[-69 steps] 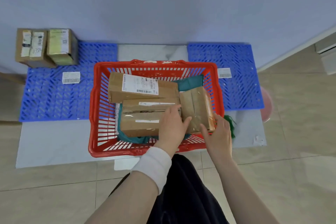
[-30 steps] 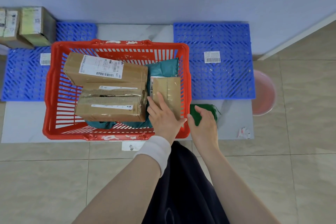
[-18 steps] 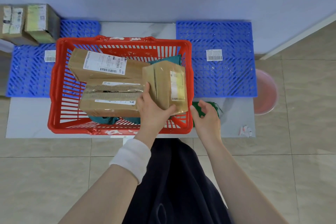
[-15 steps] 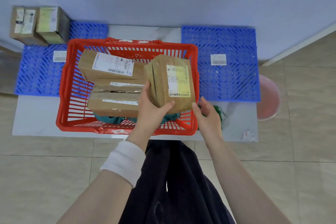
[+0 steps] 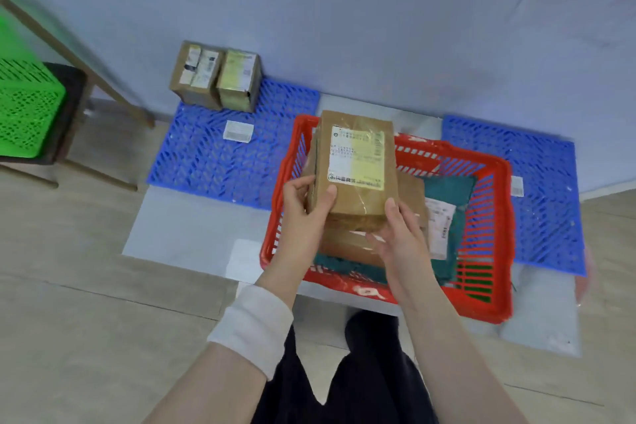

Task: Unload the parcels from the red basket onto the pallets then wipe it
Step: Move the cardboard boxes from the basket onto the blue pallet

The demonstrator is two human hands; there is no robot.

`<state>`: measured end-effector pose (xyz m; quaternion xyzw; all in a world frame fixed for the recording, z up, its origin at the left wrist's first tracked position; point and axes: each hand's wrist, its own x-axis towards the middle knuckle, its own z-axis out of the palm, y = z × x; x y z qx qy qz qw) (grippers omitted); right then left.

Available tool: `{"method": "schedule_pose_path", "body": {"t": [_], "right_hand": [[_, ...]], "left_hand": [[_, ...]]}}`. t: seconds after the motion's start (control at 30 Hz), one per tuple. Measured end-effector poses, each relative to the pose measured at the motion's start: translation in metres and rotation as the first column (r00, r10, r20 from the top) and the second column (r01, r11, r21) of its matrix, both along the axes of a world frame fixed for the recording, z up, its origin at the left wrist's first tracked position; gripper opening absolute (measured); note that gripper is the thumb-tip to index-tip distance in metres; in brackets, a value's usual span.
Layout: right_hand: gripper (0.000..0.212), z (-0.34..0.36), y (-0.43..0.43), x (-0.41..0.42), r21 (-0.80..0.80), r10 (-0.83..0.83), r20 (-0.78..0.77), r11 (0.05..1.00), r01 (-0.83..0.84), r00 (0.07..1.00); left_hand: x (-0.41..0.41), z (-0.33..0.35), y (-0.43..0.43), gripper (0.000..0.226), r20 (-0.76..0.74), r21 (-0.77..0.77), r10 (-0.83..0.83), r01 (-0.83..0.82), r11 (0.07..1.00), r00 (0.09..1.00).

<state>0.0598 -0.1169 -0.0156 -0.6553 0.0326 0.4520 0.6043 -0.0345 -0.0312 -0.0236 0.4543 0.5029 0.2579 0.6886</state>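
At the far left a green crate (image 5: 27,110) sits on a dark stand, apart from the work. Next, on the floor against the wall, the blue left pallet (image 5: 213,165) carries two parcels (image 5: 201,77) standing side by side at its far left corner. The rest of its grid holds only a small barcode sticker (image 5: 238,131). Right of that, the left hand (image 5: 303,206) has a closed grip on the labelled parcel (image 5: 358,165), with the thumb on the front face and the fingers behind the left edge. A second ago this parcel lay inside the red basket (image 5: 344,280), at its right end. It is now lifted clear and held upright in the air above the basket's left end, the end nearest the left pallet. The right hand (image 5: 401,234) was down beside the basket half a second ago. It has come up, and its grip now holds the parcel's lower right corner, thumb on the side and fingers beneath. Below and behind the parcel, the basket holds brown parcels (image 5: 411,198) lying on a teal bag (image 5: 451,189). At the far right lies the blue right pallet (image 5: 547,217), with a sticker near its left edge and no parcel in view on it. The lifted parcel looks bound for the left pallet. Several parcels remain to unload, and wiping the basket has not begun.
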Motion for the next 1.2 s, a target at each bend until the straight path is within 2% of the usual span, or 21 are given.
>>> {"method": "schedule_pose_path", "body": {"t": [0.07, 0.17, 0.27, 0.47, 0.57, 0.63, 0.7, 0.77, 0.83, 0.93, 1.1, 1.2], "right_hand": [[0.043, 0.001, 0.033, -0.031, 0.032, -0.008, -0.059, 0.999, 0.01, 0.998], [0.041, 0.003, 0.071, -0.056, 0.019, -0.02, -0.081, 1.0, 0.022, 0.996], [0.042, 0.003, 0.109, -0.056, -0.017, 0.026, 0.001, 1.0, -0.026, 1.0], [0.042, 0.0, 0.202, -0.021, -0.077, 0.182, 0.206, 0.983, -0.169, 0.962], [0.043, -0.015, 0.255, 0.004, -0.137, 0.265, 0.215, 0.961, -0.239, 0.94], [0.041, -0.034, 0.287, 0.022, -0.222, 0.339, 0.208, 0.93, -0.293, 0.918], [0.032, -0.058, 0.315, 0.04, -0.29, 0.412, 0.14, 0.886, -0.36, 0.9], [0.014, -0.085, 0.337, 0.057, -0.332, 0.484, 0.018, 0.828, -0.452, 0.875], [0.007, -0.111, 0.356, 0.073, -0.336, 0.51, -0.119, 0.787, -0.518, 0.852], [0.01, -0.147, 0.379, 0.085, -0.354, 0.485, -0.246, 0.761, -0.544, 0.839], [0.01, -0.203, 0.398, 0.093, -0.405, 0.488, -0.324, 0.703, -0.585, 0.811], [0.024, -0.224, 0.403, 0.097, -0.358, 0.485, -0.366, 0.715, -0.601, 0.795]], "left_hand": [[-0.029, 0.001, 0.03, 0.039, -0.048, 0.05, -0.021, 0.023, 0.998, 0.999], [-0.057, 0.004, 0.07, 0.031, -0.115, 0.093, -0.038, 0.049, 0.994, 0.993], [-0.062, 0.005, 0.108, 0.027, -0.1, 0.124, -0.057, 0.069, 0.99, 0.993], [-0.039, 0.005, 0.193, 0.038, -0.078, 0.151, -0.047, 0.059, 0.987, 0.996], [-0.024, -0.013, 0.242, 0.034, -0.1, 0.094, -0.069, 0.078, 0.992, 0.993], [-0.014, -0.038, 0.274, 0.045, -0.118, 0.07, -0.082, 0.09, 0.993, 0.99], [-0.004, -0.069, 0.298, 0.046, -0.137, 0.036, -0.093, 0.099, 0.994, 0.986], [0.005, -0.103, 0.315, 0.04, -0.117, 0.011, -0.093, 0.095, 0.995, 0.989], [0.013, -0.139, 0.326, 0.038, -0.117, -0.01, -0.091, 0.09, 0.996, 0.989], [0.018, -0.187, 0.335, 0.04, -0.142, -0.078, -0.046, 0.035, 0.996, 0.989], [0.023, -0.239, 0.344, 0.026, -0.195, -0.111, 0.041, -0.064, 0.992, 0.98], [0.026, -0.257, 0.349, 0.017, -0.269, -0.104, 0.144, -0.177, 0.979, 0.952]]}}
